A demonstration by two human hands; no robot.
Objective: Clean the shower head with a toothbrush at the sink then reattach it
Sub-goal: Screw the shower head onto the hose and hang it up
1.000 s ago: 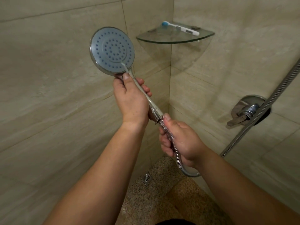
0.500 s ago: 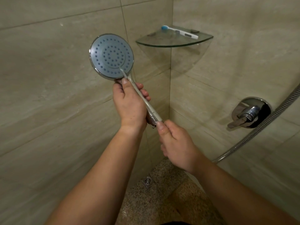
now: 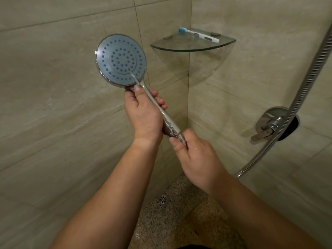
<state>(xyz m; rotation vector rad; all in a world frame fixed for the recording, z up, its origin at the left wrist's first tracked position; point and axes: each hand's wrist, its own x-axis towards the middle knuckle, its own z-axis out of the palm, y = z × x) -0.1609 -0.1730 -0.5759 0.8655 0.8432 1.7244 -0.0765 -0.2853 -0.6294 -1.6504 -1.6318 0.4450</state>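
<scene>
So we've got the shower head (image 3: 120, 60) up by the tiled wall, our left hand (image 3: 143, 114) wrapped round its handle, right hand (image 3: 195, 159) curled on the handle's bottom end. Toothbrush (image 3: 198, 35) sits on the glass corner shelf (image 3: 194, 48), hose (image 3: 305, 97) far right.

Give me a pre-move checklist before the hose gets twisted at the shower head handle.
1. Left hand grips the shower head handle: ok.
2. Right hand grips the hose end at the handle base: ok.
3. Hose hangs free, no kink seen: ok.
4. Joint fully threaded: cannot tell, fingers cover it.
5. Toothbrush lies on the glass shelf, out of the way: ok.
6. Tap lever off: cannot tell.
</scene>
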